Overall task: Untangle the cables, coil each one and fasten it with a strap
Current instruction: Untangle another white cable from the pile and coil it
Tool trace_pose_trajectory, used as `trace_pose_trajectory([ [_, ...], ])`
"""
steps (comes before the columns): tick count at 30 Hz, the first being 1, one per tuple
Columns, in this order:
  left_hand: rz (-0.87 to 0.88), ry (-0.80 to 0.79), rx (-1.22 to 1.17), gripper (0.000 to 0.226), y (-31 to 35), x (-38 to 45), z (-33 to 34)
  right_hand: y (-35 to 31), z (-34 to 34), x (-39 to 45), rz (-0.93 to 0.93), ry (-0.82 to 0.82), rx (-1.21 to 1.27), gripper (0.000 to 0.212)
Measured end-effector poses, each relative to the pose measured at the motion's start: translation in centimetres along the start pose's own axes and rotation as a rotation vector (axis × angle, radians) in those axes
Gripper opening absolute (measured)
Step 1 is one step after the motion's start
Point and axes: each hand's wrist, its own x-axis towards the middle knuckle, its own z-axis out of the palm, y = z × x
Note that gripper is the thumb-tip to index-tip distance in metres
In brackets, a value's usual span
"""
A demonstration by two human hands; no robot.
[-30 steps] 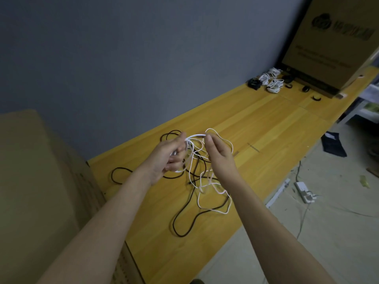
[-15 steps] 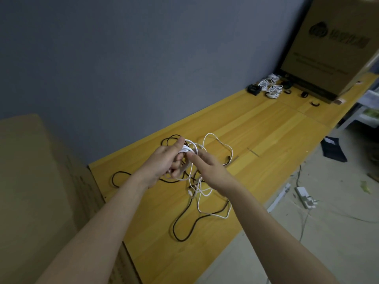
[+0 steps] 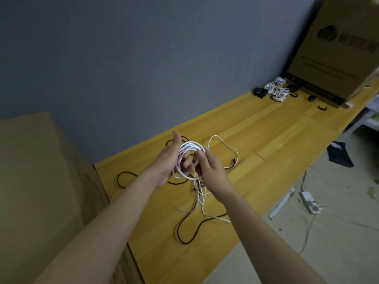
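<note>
A white cable [image 3: 189, 148] is wound in several loops around the fingers of my left hand [image 3: 171, 160], thumb pointing up. My right hand [image 3: 209, 167] pinches the same white cable at the coil's right side. The cable's loose part arcs to the right and trails down onto the yellow table [image 3: 266, 144]. A black cable [image 3: 184, 226] lies in loose loops on the table under and around my hands, crossing the white one. Far off, several coiled white cables [image 3: 276, 89], a coiled black one [image 3: 260, 91] and loose black straps [image 3: 322, 107] lie on the table.
A large cardboard box [image 3: 338, 50] stands at the table's far end. Another cardboard box [image 3: 41, 191] stands at the left, against the table. Right of the table edge, the floor holds a white power strip [image 3: 309, 201] and a dark cloth [image 3: 338, 154].
The white cable has gathered from a loose tangle into a coil on my left hand. My left thumb has lifted, and my right hand has come back to the coil.
</note>
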Motion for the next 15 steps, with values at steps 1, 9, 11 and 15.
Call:
trace_pose_trajectory([
  [1,-0.006,-0.012,-0.028,0.070,0.0,0.0,0.0,0.2,0.4,0.1,-0.019,0.046,-0.059,0.032],
  [9,0.062,-0.312,-0.269,0.044,0.6,0.3,-0.1,0.4,1.0,2.2,0.060,0.123,-0.101,0.038],
  [11,0.089,-0.311,-0.225,0.029,0.7,0.1,-0.5,0.2,0.3,2.9,0.085,0.011,-0.035,0.042],
  [15,0.149,-0.155,-0.126,0.031,0.7,0.4,-0.8,1.1,-1.5,3.0,-0.033,-0.007,-0.061,0.030],
])
